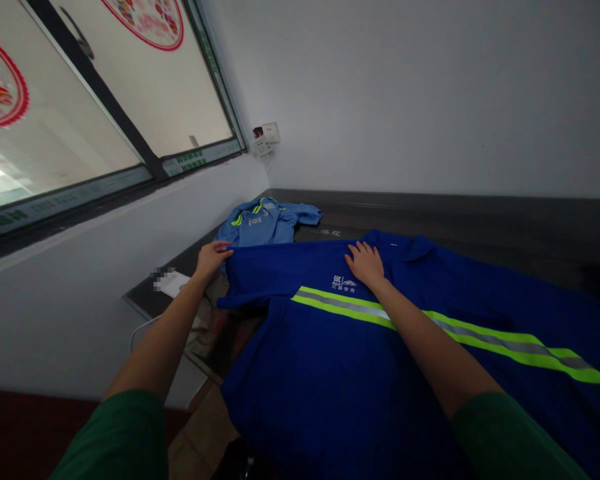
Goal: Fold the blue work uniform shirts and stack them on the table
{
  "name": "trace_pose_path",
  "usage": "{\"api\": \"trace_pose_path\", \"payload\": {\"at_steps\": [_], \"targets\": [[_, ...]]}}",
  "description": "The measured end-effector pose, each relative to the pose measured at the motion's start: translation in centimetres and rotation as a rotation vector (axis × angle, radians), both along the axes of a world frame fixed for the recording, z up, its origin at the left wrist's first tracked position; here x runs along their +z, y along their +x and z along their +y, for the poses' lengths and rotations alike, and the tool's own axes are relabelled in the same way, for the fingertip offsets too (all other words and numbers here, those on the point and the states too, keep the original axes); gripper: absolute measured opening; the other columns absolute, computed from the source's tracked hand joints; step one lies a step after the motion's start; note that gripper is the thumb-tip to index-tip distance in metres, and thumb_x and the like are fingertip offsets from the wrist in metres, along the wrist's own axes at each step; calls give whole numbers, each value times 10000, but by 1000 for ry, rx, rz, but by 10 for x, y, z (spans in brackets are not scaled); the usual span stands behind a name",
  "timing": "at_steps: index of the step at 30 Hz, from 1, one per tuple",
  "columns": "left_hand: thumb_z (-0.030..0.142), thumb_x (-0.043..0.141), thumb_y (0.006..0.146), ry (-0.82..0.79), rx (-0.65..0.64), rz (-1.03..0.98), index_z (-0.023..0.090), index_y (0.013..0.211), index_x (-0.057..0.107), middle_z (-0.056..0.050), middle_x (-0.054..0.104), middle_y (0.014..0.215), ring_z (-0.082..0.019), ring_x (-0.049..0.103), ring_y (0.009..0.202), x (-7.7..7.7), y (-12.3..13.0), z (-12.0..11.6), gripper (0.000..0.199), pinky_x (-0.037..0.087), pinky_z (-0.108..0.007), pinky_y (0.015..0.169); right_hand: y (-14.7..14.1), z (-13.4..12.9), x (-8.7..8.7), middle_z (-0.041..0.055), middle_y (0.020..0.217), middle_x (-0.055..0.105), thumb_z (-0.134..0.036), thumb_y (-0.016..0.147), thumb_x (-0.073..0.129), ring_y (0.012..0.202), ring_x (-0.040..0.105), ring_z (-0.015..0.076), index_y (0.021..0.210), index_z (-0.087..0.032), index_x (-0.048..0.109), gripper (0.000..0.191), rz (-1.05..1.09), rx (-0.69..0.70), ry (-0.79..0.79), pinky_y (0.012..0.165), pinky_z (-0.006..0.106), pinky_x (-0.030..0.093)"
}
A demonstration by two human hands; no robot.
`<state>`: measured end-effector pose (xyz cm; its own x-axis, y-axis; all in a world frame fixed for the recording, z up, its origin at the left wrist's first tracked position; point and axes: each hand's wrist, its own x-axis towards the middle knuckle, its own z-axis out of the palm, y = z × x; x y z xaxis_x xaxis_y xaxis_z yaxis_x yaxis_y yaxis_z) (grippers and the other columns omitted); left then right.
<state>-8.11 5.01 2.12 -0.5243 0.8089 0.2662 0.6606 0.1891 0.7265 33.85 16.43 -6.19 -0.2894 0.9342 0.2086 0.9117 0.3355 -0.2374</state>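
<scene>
A dark blue work shirt (340, 373) with a yellow-green and grey reflective band and a white chest print lies spread over the table, its lower part toward me. My left hand (214, 259) pinches the upper corner of the left-side sleeve end, thumb and fingers closed on the cloth. Near the collar, my right hand (366, 263) rests flat on the shoulder of the shirt, fingers spread. Behind the sleeve is a lighter blue shirt (265, 223) with yellow-green stripes, partly covered by the dark one.
The dark table (480, 223) runs along a grey wall. A white paper or card (173, 284) lies at its left edge. Sockets (266, 139) are mounted in the corner beside a sliding window (130, 100) with red round stickers. Tiled floor (200, 427) shows below left.
</scene>
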Motion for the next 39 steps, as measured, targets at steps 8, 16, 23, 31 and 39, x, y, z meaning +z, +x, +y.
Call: {"api": "trace_pose_path", "payload": {"at_steps": [8,16,23,31,39], "targets": [[174,671,656,-79,124,157,163,820,716,-62,718,742,-239,672,819,-22,-3,11,171,482,-310,813,1,-2,3,120,1470,417,-385,962,357,1376,312,277,1384,-174,474,487,-3,5,14,1112,462,206],[346,643,714,-148,131,96,144,977,692,-78,723,830,-230,671,791,-32,-15,-6,336,500,-315,778,0,-2,4,116,1476,409,-390,964,349,1380,305,273,1392,-178,466,492,-4,0,4,1116,463,201],[366,612,707,-86,97,16,146,824,664,-50,695,772,-208,650,796,-37,-14,9,254,495,-273,738,-1,-6,7,113,1483,399,-386,967,346,1386,292,271,1404,-187,450,491,-12,-7,-1,1117,469,197],[316,500,824,22,218,146,156,1039,575,-72,645,807,-233,623,793,-35,5,23,279,472,-329,764,-1,-8,7,100,1398,510,-347,968,356,1322,380,263,1302,-186,556,422,-22,65,113,1109,481,222],[373,495,816,-212,142,325,144,1010,611,-117,695,948,-249,648,881,-19,15,-41,323,469,-313,782,-2,-6,3,108,1399,508,-366,972,358,1306,408,286,1316,-178,543,433,-34,55,95,1090,511,249]]}}
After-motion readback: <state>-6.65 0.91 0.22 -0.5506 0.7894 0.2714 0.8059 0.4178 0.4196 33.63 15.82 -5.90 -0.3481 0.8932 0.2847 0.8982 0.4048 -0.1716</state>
